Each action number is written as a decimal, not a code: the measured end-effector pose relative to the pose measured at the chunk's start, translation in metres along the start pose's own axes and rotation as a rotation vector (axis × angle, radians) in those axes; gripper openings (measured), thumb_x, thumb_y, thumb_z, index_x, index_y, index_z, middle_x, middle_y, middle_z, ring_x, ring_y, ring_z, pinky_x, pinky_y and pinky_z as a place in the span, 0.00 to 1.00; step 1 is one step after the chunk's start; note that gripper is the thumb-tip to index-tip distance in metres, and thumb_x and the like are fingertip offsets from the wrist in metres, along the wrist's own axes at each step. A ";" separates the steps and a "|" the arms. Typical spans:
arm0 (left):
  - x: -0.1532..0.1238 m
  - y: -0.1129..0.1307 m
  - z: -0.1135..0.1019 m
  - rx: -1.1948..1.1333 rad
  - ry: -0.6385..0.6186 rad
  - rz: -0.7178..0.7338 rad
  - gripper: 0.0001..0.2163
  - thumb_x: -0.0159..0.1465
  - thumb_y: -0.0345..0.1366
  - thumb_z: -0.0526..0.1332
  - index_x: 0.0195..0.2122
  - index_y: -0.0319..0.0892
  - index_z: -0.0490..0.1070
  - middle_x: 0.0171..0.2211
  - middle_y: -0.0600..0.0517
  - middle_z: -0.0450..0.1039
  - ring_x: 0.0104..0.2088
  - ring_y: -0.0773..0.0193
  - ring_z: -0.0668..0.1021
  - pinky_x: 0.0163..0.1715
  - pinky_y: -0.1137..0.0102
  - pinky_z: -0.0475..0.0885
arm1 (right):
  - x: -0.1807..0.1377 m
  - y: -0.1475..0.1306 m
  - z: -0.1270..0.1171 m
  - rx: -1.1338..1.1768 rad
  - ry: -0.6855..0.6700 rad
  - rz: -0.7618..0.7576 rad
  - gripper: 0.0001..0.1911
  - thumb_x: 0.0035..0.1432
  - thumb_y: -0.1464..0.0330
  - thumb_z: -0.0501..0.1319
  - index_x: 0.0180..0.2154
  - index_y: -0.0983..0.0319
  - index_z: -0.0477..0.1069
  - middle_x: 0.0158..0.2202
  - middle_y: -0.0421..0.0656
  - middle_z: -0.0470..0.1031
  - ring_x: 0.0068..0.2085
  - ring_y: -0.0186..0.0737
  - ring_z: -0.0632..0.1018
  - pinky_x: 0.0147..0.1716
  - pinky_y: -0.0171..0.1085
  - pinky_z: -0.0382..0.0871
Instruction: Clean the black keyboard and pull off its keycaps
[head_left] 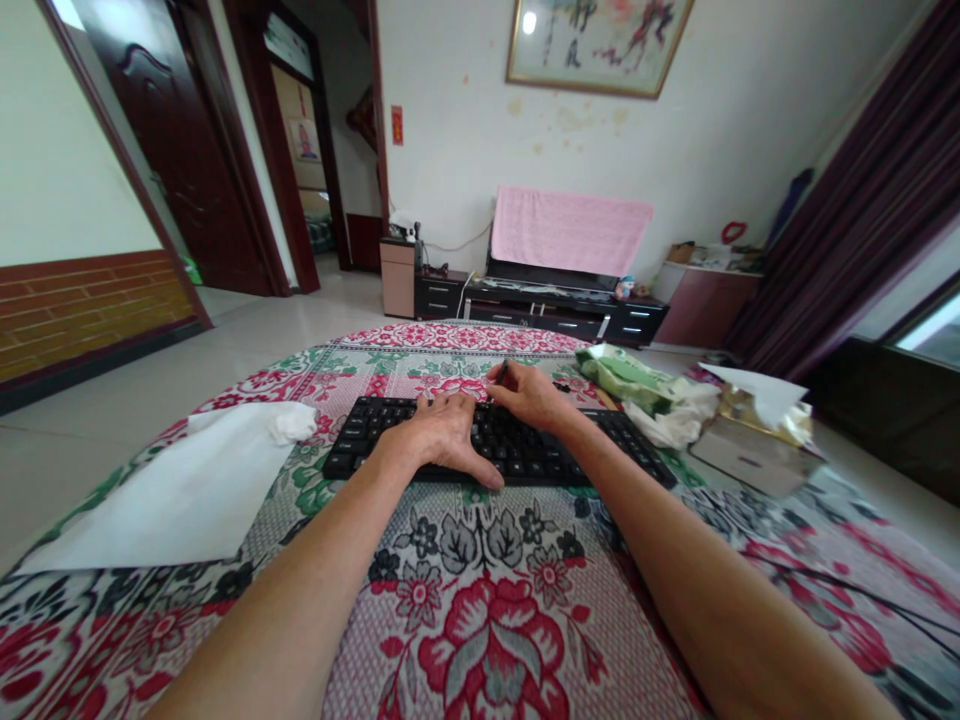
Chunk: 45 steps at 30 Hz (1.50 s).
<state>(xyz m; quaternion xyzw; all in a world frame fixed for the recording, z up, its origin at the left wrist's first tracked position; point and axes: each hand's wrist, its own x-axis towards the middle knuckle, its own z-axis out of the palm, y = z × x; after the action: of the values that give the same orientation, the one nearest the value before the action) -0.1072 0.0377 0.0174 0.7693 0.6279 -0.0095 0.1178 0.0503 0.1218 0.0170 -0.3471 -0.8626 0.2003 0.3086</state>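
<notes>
A black keyboard lies across a table covered with a red and green flowered cloth. My left hand rests flat on the keyboard's middle, fingers spread over the keys and thumb stretched toward me. My right hand sits at the keyboard's far edge, fingers pinched round a thin dark stick-like tool that points up and away. What the tool is I cannot make out.
A large white sheet with a crumpled tissue lies left of the keyboard. On the right are a green packet, crumpled white tissues and a tissue box. A TV stand stands beyond.
</notes>
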 end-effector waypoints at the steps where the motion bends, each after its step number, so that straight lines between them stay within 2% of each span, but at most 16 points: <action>1: 0.000 0.000 0.000 0.001 0.001 -0.001 0.60 0.34 0.68 0.58 0.65 0.42 0.38 0.66 0.40 0.41 0.63 0.39 0.47 0.59 0.47 0.42 | 0.001 0.000 0.000 0.032 -0.002 0.035 0.07 0.51 0.70 0.58 0.35 0.64 0.69 0.26 0.40 0.74 0.27 0.32 0.73 0.29 0.32 0.65; 9: -0.002 0.001 -0.001 -0.007 0.008 0.004 0.60 0.34 0.68 0.58 0.65 0.45 0.38 0.65 0.41 0.43 0.63 0.38 0.48 0.59 0.47 0.43 | -0.001 -0.019 -0.006 0.374 -0.099 0.342 0.05 0.48 0.77 0.58 0.29 0.63 0.67 0.21 0.38 0.71 0.22 0.30 0.71 0.24 0.30 0.66; 13: -0.001 0.001 -0.001 -0.005 0.009 0.005 0.59 0.34 0.68 0.59 0.64 0.46 0.38 0.65 0.41 0.45 0.63 0.39 0.48 0.59 0.48 0.43 | -0.002 -0.021 -0.009 0.382 -0.123 0.383 0.04 0.51 0.75 0.58 0.26 0.62 0.68 0.22 0.41 0.73 0.24 0.31 0.73 0.25 0.30 0.68; 17: -0.001 0.002 -0.002 0.005 0.021 0.010 0.58 0.34 0.68 0.59 0.64 0.46 0.41 0.64 0.41 0.49 0.62 0.39 0.50 0.59 0.48 0.45 | -0.003 -0.022 -0.013 0.408 -0.168 0.387 0.08 0.55 0.71 0.56 0.24 0.61 0.67 0.25 0.44 0.75 0.29 0.35 0.76 0.29 0.32 0.70; 21: -0.003 0.003 -0.002 0.015 0.035 0.006 0.57 0.34 0.68 0.58 0.63 0.45 0.43 0.63 0.41 0.50 0.62 0.40 0.52 0.59 0.49 0.47 | -0.003 -0.024 -0.015 0.324 -0.211 0.315 0.09 0.57 0.69 0.54 0.26 0.61 0.67 0.26 0.44 0.76 0.29 0.35 0.76 0.29 0.33 0.70; 26: -0.003 0.003 -0.003 0.018 0.025 0.013 0.59 0.32 0.70 0.56 0.63 0.45 0.43 0.64 0.40 0.48 0.62 0.41 0.52 0.59 0.49 0.46 | -0.003 -0.019 -0.013 0.173 -0.141 0.146 0.08 0.58 0.67 0.53 0.32 0.63 0.68 0.25 0.43 0.75 0.27 0.35 0.75 0.28 0.33 0.68; 31: -0.001 0.001 -0.001 0.007 0.004 0.009 0.61 0.32 0.70 0.56 0.64 0.43 0.39 0.66 0.39 0.42 0.63 0.39 0.48 0.59 0.47 0.43 | -0.004 -0.015 -0.011 0.035 -0.090 -0.017 0.09 0.56 0.65 0.55 0.33 0.63 0.71 0.27 0.41 0.75 0.28 0.33 0.74 0.31 0.33 0.66; 39: 0.000 0.000 0.000 -0.019 -0.004 0.019 0.61 0.34 0.68 0.58 0.65 0.45 0.34 0.66 0.40 0.41 0.63 0.37 0.46 0.59 0.46 0.42 | -0.004 -0.015 -0.008 -0.006 -0.080 -0.040 0.06 0.54 0.68 0.59 0.34 0.62 0.71 0.28 0.40 0.75 0.30 0.33 0.73 0.31 0.31 0.65; 45: 0.000 0.001 -0.001 -0.022 -0.006 0.007 0.60 0.35 0.67 0.59 0.65 0.45 0.34 0.66 0.41 0.41 0.63 0.37 0.46 0.59 0.47 0.41 | -0.002 -0.007 -0.002 -0.059 0.000 -0.073 0.07 0.54 0.66 0.58 0.33 0.63 0.70 0.26 0.40 0.74 0.28 0.33 0.73 0.32 0.32 0.64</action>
<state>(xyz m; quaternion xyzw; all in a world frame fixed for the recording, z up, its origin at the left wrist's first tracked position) -0.1064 0.0374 0.0184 0.7702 0.6248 -0.0046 0.1281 0.0494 0.1154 0.0213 -0.3244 -0.8803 0.1632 0.3053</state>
